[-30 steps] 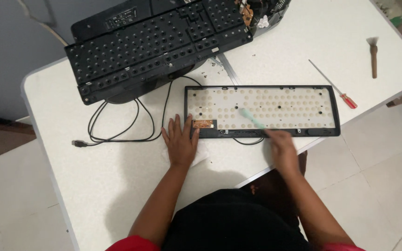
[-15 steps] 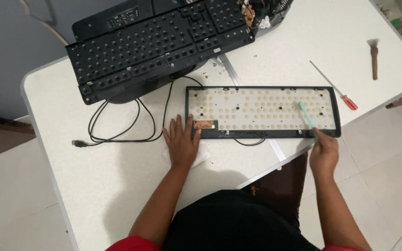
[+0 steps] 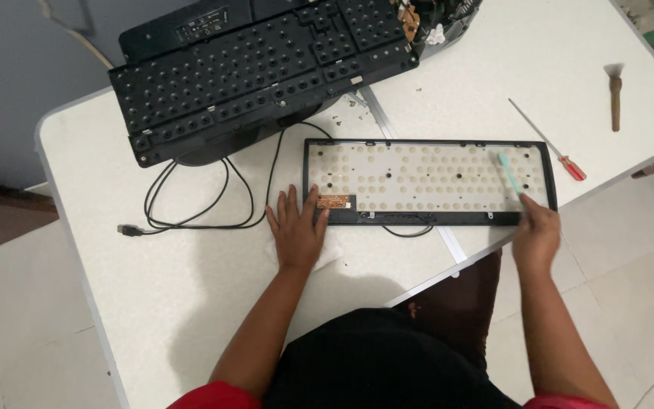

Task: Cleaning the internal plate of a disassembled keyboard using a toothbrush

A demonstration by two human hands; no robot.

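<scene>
Head view: opened keyboard base under brushing, one record

Head view, item 1. Keyboard base tray, black frame with a pale dotted membrane sheet, lies flat at the near right of the white table, its right end close to the table's edge. A small brown circuit board sits at its near left corner.

Item 2. Left hand, flat and spread on the table, fingertips at the tray's left end beside the circuit board; it grips nothing and only presses down.

Item 3. Right hand, closed around the handle of a teal toothbrush, whose head rests on the far right part of the membrane.

Change noted: a second ago the brush head lay near the tray's middle; half a second ago it stood toward the right end, and it is now at the right end, slightly farther up the sheet. The left hand has not moved. Judged from this, the sweep has covered the sheet from middle to right end.

Item 4. Black key frame, underside up, far left, tilted against a dark unit. Black cable looped beside it, plug toward the left.

Item 5. Red-handled screwdriver and a small wooden-handled brush, far right, well apart from both hands.

Packages, labels: a pale label strip on the far dark unit, too small to describe; a green-and-brown object at the far right corner, kind unclear.
</scene>
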